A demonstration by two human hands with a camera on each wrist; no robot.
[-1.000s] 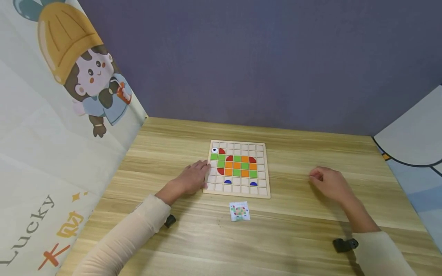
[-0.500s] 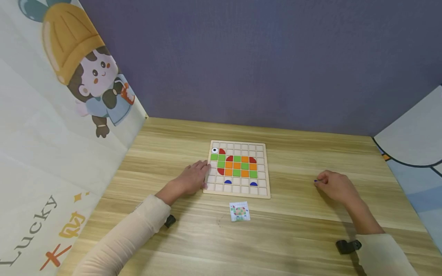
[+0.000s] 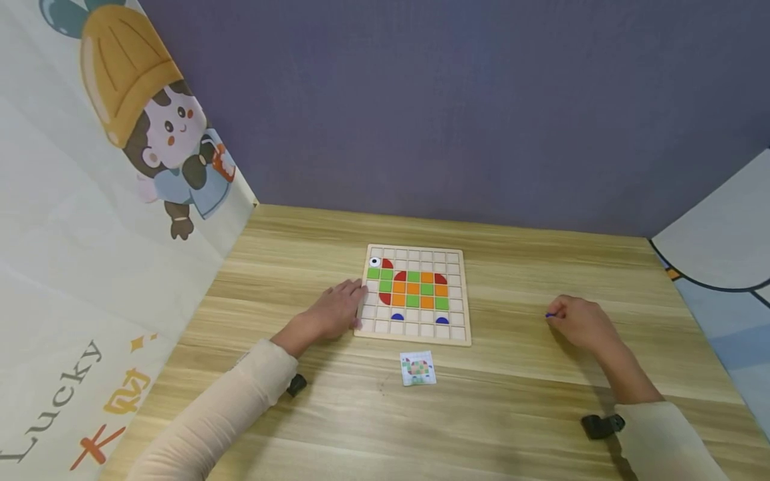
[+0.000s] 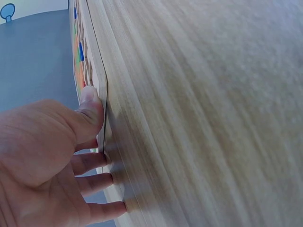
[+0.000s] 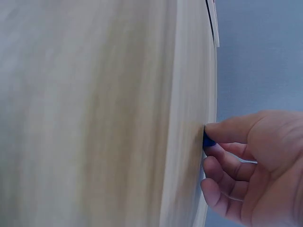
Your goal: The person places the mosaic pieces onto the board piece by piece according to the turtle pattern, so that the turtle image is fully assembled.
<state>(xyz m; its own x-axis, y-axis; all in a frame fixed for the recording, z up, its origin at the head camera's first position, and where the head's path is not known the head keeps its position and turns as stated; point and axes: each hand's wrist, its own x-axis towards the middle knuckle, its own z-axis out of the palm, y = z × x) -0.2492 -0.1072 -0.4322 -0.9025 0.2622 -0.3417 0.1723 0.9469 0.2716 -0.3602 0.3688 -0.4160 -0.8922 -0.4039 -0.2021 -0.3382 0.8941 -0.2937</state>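
A square wooden grid board (image 3: 425, 327) lies on the table in the head view. Green, orange and red tiles form an animal shape on it, with a round eye piece (image 3: 374, 262) at upper left and two blue half-round pieces (image 3: 398, 316) below. My left hand (image 3: 332, 312) rests against the board's left edge; the left wrist view has its thumb on the rim and its fingers extended along the side. Well to the right of the board, my right hand (image 3: 580, 322) pinches a small blue piece (image 5: 208, 140) between thumb and fingers, at the tabletop. Its exact shape is partly hidden.
A small picture card (image 3: 418, 368) with a similar animal pattern lies just in front of the board. The dark wall panel (image 3: 457, 120) stands behind the wooden table (image 3: 493, 427), and a wall with cartoon prints (image 3: 174, 133) borders it on the left.
A blue piece has come into view at my right fingertips. The right hand shifted slightly right, then a little back to the left. My left hand and the board stay in place.
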